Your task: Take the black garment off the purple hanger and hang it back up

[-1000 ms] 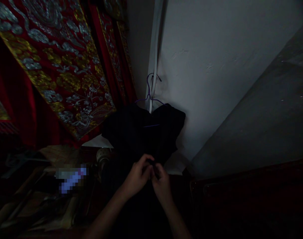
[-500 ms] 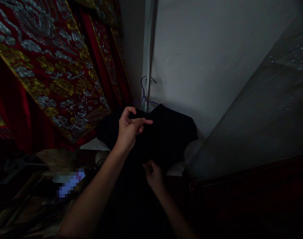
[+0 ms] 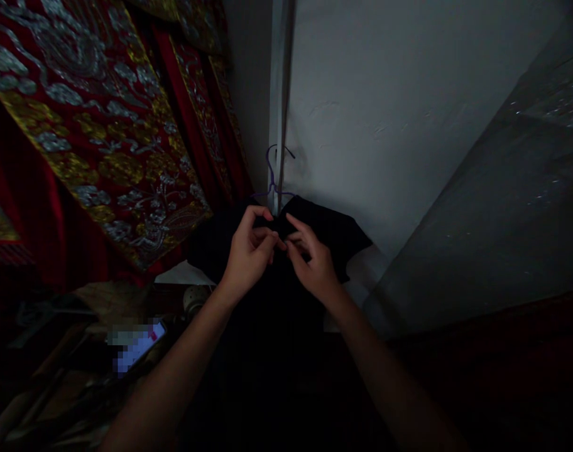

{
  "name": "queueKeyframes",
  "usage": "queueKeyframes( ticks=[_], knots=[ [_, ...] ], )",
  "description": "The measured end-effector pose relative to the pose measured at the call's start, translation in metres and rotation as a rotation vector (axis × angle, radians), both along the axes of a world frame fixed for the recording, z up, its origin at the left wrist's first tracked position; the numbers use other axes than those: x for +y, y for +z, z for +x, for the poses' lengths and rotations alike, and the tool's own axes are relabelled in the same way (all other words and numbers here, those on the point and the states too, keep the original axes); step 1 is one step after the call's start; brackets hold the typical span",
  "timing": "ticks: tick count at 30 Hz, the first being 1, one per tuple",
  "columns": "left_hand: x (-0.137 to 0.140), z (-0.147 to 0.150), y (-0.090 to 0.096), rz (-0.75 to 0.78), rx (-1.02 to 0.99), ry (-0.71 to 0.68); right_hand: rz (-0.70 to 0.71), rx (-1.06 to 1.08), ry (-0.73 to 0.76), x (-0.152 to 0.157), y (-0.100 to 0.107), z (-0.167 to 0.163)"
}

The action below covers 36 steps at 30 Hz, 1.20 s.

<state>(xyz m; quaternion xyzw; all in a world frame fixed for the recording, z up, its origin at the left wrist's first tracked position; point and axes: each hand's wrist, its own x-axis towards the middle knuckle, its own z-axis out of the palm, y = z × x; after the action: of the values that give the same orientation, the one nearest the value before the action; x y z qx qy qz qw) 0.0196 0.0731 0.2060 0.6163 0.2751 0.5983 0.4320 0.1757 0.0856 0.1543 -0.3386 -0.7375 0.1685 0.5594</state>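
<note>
A black garment [image 3: 324, 223] with short sleeves hangs on a thin purple hanger [image 3: 271, 172], whose hook is caught on a pale upright strip. My left hand [image 3: 253, 248] is at the front of the garment just below the neckline, its thumb and fingers pinched together. Close beside it, my right hand [image 3: 312, 254] also pinches at the cloth, with the fingertips of both hands almost meeting. Whatever lies between the fingertips is too dark to make out, apart from the black fabric around them.
Red cloth embroidered in gold and silver [image 3: 121, 169] hangs at the left. A lit phone [image 3: 142, 348] with a blurred screen lies at the lower left among dim clutter. Behind the garment rises a grey wall [image 3: 385, 94], with a translucent plastic sheet [image 3: 494, 220] at the right.
My right hand has risen from lower on the garment to meet my left hand near the neckline. My left hand has shifted slightly to the right.
</note>
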Motion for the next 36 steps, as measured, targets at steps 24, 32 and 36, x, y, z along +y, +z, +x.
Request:
queueKeyframes(
  ticks=[24, 32, 36],
  knots=[
    [0.011, -0.006, -0.015, 0.076, -0.054, 0.044, 0.290, -0.270, -0.115, 0.024, 0.032, -0.010],
    [0.032, -0.001, -0.066, -0.022, 0.146, 0.104, 0.188, 0.167, -0.097, 0.013, 0.057, -0.005],
    [0.019, -0.004, -0.096, 0.048, 0.401, 0.141, 0.141, 0.437, -0.204, -0.003, 0.064, 0.025]
  ],
)
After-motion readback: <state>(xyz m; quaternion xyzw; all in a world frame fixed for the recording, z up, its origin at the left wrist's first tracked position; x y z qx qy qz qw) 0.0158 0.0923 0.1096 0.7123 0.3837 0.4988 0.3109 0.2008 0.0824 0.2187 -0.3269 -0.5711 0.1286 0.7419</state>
